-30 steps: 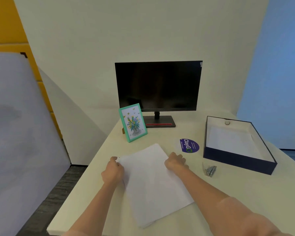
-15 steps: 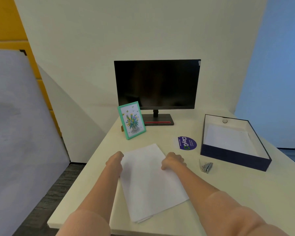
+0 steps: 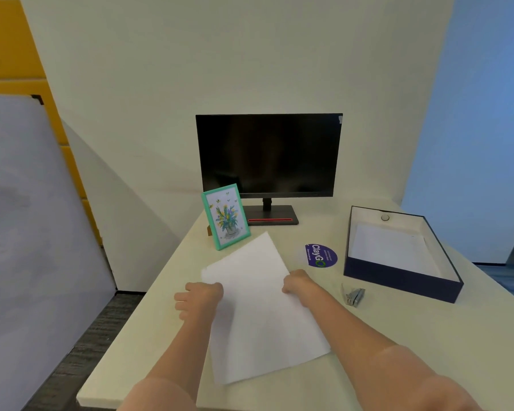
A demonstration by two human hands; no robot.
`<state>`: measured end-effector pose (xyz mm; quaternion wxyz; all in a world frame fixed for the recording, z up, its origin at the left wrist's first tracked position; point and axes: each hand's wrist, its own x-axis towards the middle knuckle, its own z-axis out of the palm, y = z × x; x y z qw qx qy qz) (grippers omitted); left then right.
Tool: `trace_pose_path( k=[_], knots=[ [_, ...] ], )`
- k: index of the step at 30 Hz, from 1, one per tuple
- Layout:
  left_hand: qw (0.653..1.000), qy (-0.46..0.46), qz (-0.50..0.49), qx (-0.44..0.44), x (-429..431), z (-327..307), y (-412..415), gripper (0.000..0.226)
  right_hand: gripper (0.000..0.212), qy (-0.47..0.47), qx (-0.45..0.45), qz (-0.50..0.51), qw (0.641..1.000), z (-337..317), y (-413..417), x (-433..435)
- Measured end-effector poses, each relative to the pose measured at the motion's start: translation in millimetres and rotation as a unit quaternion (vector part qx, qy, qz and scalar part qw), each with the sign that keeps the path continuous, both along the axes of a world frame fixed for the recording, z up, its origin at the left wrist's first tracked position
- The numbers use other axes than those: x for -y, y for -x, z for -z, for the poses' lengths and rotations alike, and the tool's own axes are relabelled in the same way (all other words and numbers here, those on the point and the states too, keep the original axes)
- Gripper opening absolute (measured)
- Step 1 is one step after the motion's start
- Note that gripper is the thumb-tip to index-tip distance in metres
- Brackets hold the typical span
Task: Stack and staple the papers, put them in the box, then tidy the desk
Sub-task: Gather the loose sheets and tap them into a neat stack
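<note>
A stack of white papers (image 3: 258, 310) lies flat and slightly askew on the cream desk (image 3: 428, 345). My left hand (image 3: 199, 301) is at the stack's left edge with curled fingers, its thumb side against the sheets. My right hand (image 3: 297, 283) is closed on the right edge, opposite the left hand. A small grey stapler (image 3: 353, 296) lies on the desk to the right of my right hand, apart from it. Further right stands the open dark blue box (image 3: 398, 280), white inside, with a sheet on its floor.
At the back stands a dark monitor (image 3: 269, 155) with a teal picture frame (image 3: 225, 216) leaning in front of its left side. A round purple sticker (image 3: 321, 256) lies between papers and box. The desk's left edge drops to the floor; a grey board (image 3: 27, 232) leans there.
My left hand slid from the stack's far left corner down along the left edge. The sheets look more squared up. My right hand stayed on the right edge.
</note>
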<state>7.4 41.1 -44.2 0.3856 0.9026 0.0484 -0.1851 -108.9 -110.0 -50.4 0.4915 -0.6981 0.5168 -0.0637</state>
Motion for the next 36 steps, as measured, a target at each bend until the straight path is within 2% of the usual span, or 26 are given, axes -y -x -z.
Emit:
trace_pose_path(
  k=[2, 3, 5, 7, 9, 11, 16, 20, 22, 25, 28, 30, 33, 36],
  knots=[
    [0.999, 0.050, 0.002, 0.001, -0.8, 0.1, -4.3, 0.058, 0.039, -0.040, 0.069, 0.024, 0.997, -3.7, 4.8, 4.4],
    [0.994, 0.105, 0.007, -0.016, 0.0, 0.0, -10.1, 0.061, 0.041, -0.063, 0.104, 0.030, 0.992, -4.2, 6.6, 8.7],
    [0.963, 0.254, 0.031, -0.087, -0.7, -9.8, -17.7, 0.064, 0.040, -0.112, 0.180, 0.036, 0.977, -9.9, 11.5, 14.3],
    [0.930, 0.336, 0.083, -0.122, -2.0, -29.1, -19.8, 0.057, 0.034, -0.126, 0.242, 0.041, 0.961, -35.3, 19.6, 8.5],
    [0.918, 0.373, 0.127, -0.047, -0.3, -54.7, -16.7, 0.036, 0.033, -0.116, 0.297, 0.031, 0.947, -62.2, 22.5, 4.4],
    [0.907, 0.395, 0.140, 0.045, 2.5, -80.8, -6.8, 0.029, 0.033, -0.092, 0.346, 0.009, 0.934, -85.7, 23.7, -1.4],
    [0.882, 0.421, 0.133, 0.166, 0.1, -104.5, 24.9, 0.027, 0.035, -0.003, 0.417, 0.008, 0.909, -118.5, 33.0, -26.1],
    [0.875, 0.408, 0.132, 0.224, -9.1, -107.3, 38.8, 0.034, 0.043, 0.082, 0.416, 0.037, 0.905, -123.0, 42.5, -38.6],
    [0.863, 0.409, 0.135, 0.265, -13.6, -108.5, 39.1, 0.050, 0.054, 0.165, 0.420, 0.048, 0.891, -123.2, 44.8, -42.2],
    [0.817, 0.401, 0.173, 0.375, -21.9, -116.3, 42.5, 0.078, 0.067, 0.328, 0.406, 0.038, 0.852, -126.1, 48.1, -46.8],
    [0.798, 0.347, 0.200, 0.451, -25.1, -122.6, 44.5, 0.079, 0.066, 0.453, 0.329, -0.003, 0.829, -129.2, 49.7, -50.3],
    [0.795, 0.332, 0.204, 0.465, -26.1, -123.4, 43.6, 0.070, 0.056, 0.472, 0.301, -0.016, 0.828, -129.0, 49.3, -50.1],
    [0.801, 0.343, 0.195, 0.451, -27.5, -121.4, 40.6, 0.053, 0.049, 0.465, 0.312, -0.012, 0.829, -127.0, 48.4, -50.1],
    [0.803, 0.365, 0.181, 0.435, -27.5, -121.2, 40.7, 0.053, 0.049, 0.462, 0.323, -0.008, 0.826, -128.9, 48.3, -52.2]
  ],
)
